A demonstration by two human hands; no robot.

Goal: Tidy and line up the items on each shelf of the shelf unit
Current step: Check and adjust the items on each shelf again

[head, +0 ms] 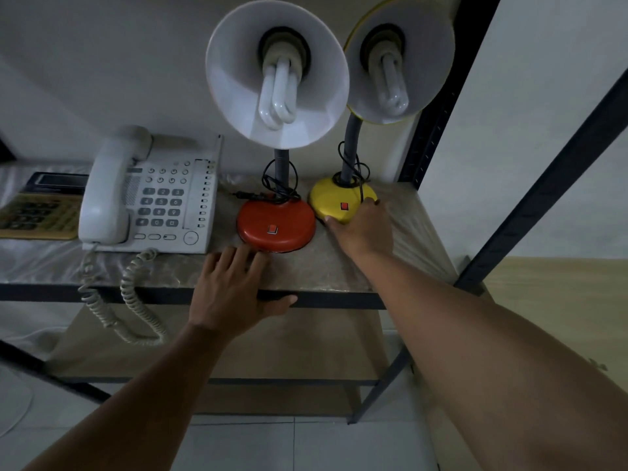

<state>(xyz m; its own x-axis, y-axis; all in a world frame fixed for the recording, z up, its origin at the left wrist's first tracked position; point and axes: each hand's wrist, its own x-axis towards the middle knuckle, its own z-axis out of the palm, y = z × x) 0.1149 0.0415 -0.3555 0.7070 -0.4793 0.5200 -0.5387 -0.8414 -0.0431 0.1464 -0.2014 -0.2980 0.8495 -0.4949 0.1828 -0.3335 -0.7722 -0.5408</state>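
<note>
Shelf point(323, 277) surface carries all items in one row under a clear plastic covering; positions below are given relative to the telephone point(149, 198).

Calculator point(37, 215) lies at the far left, touching or just beside the telephone's left edge, with a dark flat device point(57, 181) behind it. The telephone is white, handset seated on its left side; its coiled cord point(132, 300) hangs over the shelf's front edge.

Just right of the telephone stands the red lamp point(275, 229): round red base with a switch on top, black cable bundled at the foot of the neck, white shade tilted toward the camera with the bulb visible.

The left hand point(234, 294) rests on the shelf's front edge, right of the telephone and directly in front of the red base. Its fingers point(238, 260) lie straight and slightly spread on the shelf, tips touching or just short of the base rim; the thumb hooks over the front rail.

Further right stands the yellow lamp point(339, 198), its base set further back than the red one and just beside it. The right hand point(363, 229) grips the yellow base at its front right rim, fingers point(370, 202) curled over the edge and thumb against the front.

Black frame post point(543, 185) rises at the far right.
</note>
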